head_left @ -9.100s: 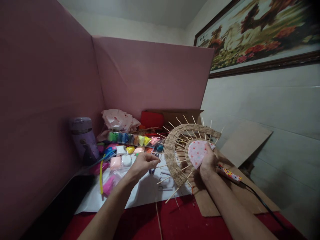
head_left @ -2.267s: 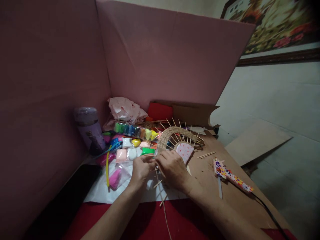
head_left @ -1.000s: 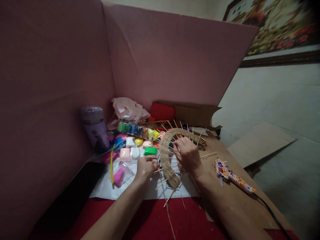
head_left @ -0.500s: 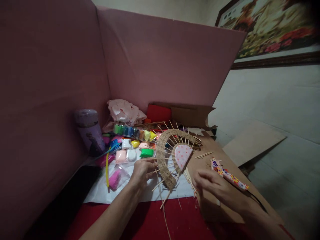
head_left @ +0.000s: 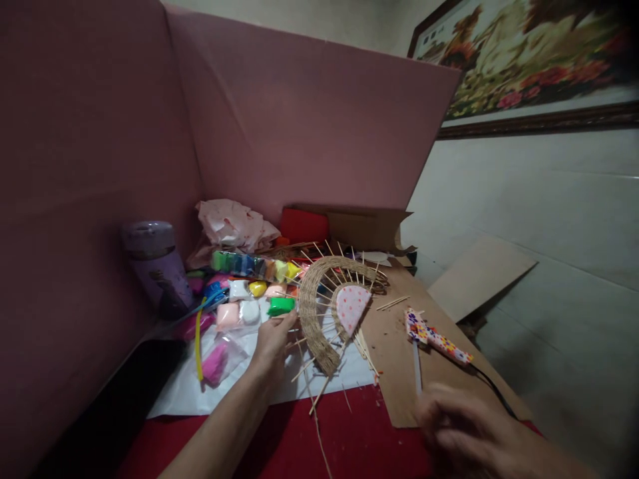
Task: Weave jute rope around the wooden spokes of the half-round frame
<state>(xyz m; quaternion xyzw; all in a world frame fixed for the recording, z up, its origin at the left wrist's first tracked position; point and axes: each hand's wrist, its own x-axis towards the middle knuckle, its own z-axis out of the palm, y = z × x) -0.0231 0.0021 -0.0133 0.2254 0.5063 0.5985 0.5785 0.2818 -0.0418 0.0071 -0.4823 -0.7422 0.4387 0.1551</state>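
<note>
The left hand (head_left: 272, 339) lay on the white paper sheet (head_left: 200, 392) with its fingers loosely curled. Their tips touched the outer rim of the half-ring woven of tan cord on thin wooden skewers (head_left: 310, 313). Whether they pinched a cord or a skewer end could not be made out. The weave lay flat, partly on the paper and partly on the brown cardboard sheet (head_left: 394, 392), with a pink dotted fabric half-disc (head_left: 350, 307) at its inner edge.

The right hand (head_left: 464, 432) was blurred, low over the red tabletop (head_left: 359, 442), half open with nothing visible in it. It was well apart from the weave and near the flower-patterned glue gun (head_left: 436, 338) and its black cable (head_left: 492, 389).

A loose tan strand (head_left: 319, 436) trailed from the weave toward the near edge. A wrist dragging across it would likely tug the outer wraps slack. The bare skewer ends stuck out all round and could snag a sleeve or finger, and a hand catching the cable could pull the glue gun across the cardboard.
</note>
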